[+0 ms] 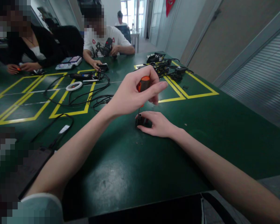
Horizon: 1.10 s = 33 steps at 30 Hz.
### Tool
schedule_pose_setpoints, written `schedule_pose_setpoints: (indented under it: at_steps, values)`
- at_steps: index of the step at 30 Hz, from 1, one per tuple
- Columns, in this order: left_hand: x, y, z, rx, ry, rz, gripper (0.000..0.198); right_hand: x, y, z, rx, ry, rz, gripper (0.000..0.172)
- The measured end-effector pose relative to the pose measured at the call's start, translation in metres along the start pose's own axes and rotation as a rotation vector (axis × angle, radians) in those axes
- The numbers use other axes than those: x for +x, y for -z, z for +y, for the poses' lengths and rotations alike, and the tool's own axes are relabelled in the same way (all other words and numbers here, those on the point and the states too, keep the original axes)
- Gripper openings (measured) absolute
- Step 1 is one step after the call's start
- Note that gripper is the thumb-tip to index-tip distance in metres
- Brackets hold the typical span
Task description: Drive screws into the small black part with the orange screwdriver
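Observation:
My left hand [135, 91] is closed around the handle of a screwdriver [145, 83], orange and dark grey. Its thin shaft points down, and the tip meets or almost meets a small black part [140, 121] standing on the table. Thumb and fingers of my right hand [157, 124] pinch that black part from the right and steady it against the green tabletop. What kind of part it is I cannot make out, since my fingers cover some of it. A few tiny specks lie on the table just in front of it.
The green table [177, 168] carries yellow tape rectangles. Black cables and adapters [163, 67] pile up at the far right. A white tape roll [74, 86] and looped cables lie left of centre. Across the table sit two people, one holding a black power tool [108, 46].

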State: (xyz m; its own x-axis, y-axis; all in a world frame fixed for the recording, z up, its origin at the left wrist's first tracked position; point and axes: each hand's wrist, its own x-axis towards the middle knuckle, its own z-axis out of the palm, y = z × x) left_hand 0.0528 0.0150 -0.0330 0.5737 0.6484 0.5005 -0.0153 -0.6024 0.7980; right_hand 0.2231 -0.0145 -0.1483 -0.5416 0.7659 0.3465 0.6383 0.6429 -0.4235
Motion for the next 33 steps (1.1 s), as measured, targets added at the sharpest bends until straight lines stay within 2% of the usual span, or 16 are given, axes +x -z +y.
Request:
schedule_pose_setpoints:
  at_steps: [3,5,10,15,26,31,33]
  values:
    - [-0.001,-0.001,-0.003,-0.195,0.054,-0.108,0.047,0.000,0.000,-0.001,0.002,0.006,0.002,0.024]
    - [-0.001,0.003,-0.007,-0.258,0.050,-0.137,0.049,0.000,0.000,-0.001,0.000,0.007,-0.001,0.024]
    - [0.003,0.011,-0.007,-0.280,0.076,-0.176,0.033,0.000,-0.001,0.000,0.012,0.008,-0.001,0.026]
    - [0.004,0.004,-0.003,-0.255,0.142,-0.095,0.028,0.001,-0.001,0.000,0.028,0.010,0.009,0.024]
    - [0.012,-0.016,-0.012,-0.349,0.229,0.117,0.055,0.003,-0.002,-0.003,0.029,0.023,-0.007,0.022]
    - [0.007,-0.004,-0.010,-0.363,0.204,0.064,0.063,0.004,-0.002,-0.003,0.027,0.042,-0.010,0.018]
    - [0.002,0.005,-0.011,-0.341,0.183,0.062,0.059,0.005,-0.002,-0.004,0.012,0.040,-0.014,0.016]
